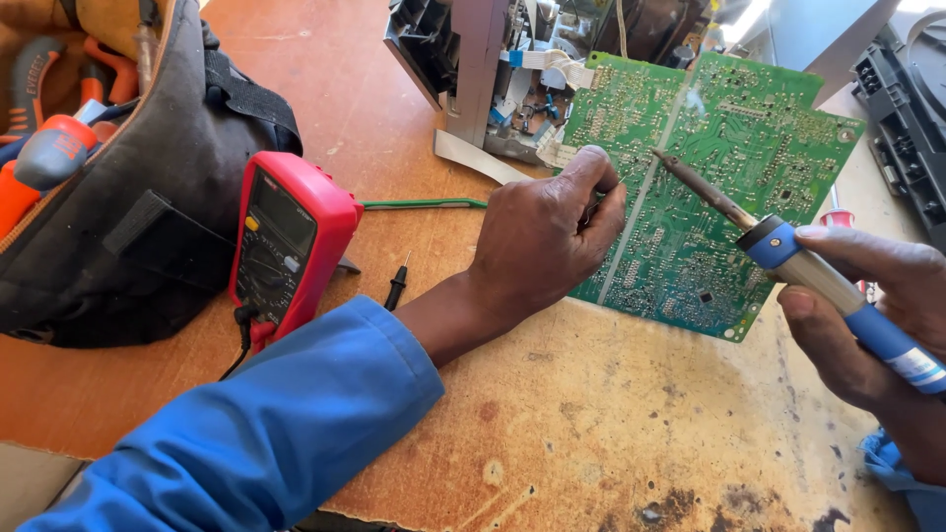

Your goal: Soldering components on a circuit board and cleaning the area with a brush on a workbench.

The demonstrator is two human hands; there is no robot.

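Green circuit board (729, 187) — flat, glossy, dense with tiny solder points and pale traces — lies solder side up on a worn wooden table (611, 414), stained and scuffed, burn marks near the front edge. The left hand (547, 236) rests on the board's left edge, fingers curled in narrow, thumb and forefinger pinched together; whether something thin sits in the pinch I cannot tell. Blue fabric sleeve (266, 433) covers that forearm.

The right hand (867, 315) is wrapped around a soldering iron (788, 246): blue and silver cylindrical handle, dark collar, long brownish metal tip slanting up-left and hovering over the board's middle, just right of the left hand's knuckles.

Left of the left hand stands a red multimeter (291, 246) — rubbery casing, grey screen, round dial — propped against a black fabric tool bag (138, 217) with orange-handled tools poking out. A black probe tip (396, 286) lies on the wood between meter and left wrist. A thin green wire (424, 204) runs from behind the meter toward the left hand. Beyond the left hand's fingers sits an opened chassis (493, 79) of grey metal with ribbon cables. A black plastic part (902, 108) lies above the right hand.
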